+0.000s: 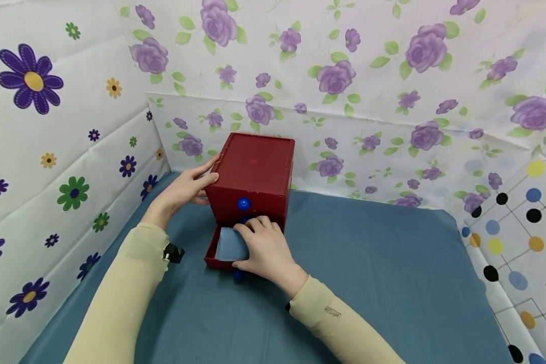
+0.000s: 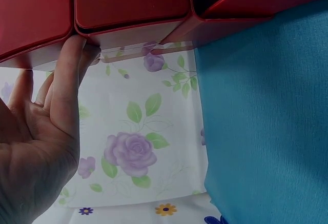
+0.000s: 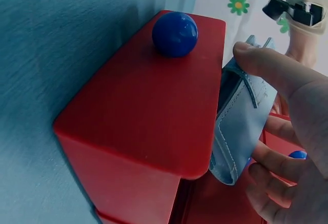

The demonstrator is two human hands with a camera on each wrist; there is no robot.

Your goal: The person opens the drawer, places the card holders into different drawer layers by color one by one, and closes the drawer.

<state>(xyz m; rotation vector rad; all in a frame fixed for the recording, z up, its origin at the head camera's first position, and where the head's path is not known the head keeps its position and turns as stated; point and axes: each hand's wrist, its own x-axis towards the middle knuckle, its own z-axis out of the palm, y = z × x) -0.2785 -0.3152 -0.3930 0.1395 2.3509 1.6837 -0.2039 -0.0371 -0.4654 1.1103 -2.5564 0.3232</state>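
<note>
A red drawer box (image 1: 255, 164) stands on the blue cloth, its bottom drawer (image 1: 211, 251) pulled out. My right hand (image 1: 269, 248) holds a light blue stitched wallet (image 1: 231, 244) over that drawer. In the right wrist view the thumb lies on one edge of the wallet (image 3: 243, 124) and the fingers are at its other side, just behind the drawer front (image 3: 143, 96). My left hand (image 1: 184, 191) rests against the box's left upper corner, thumb on the top edge. Its extended fingers (image 2: 66, 85) touch the box's side in the left wrist view.
Round blue knobs sit on the drawers, one (image 1: 243, 203) on the top drawer and another (image 3: 175, 34) on the open one. Blue cloth (image 1: 382, 273) covers the table. Flowered sheets (image 1: 346, 101) hang behind and at the left; a dotted one (image 1: 518, 253) hangs at the right.
</note>
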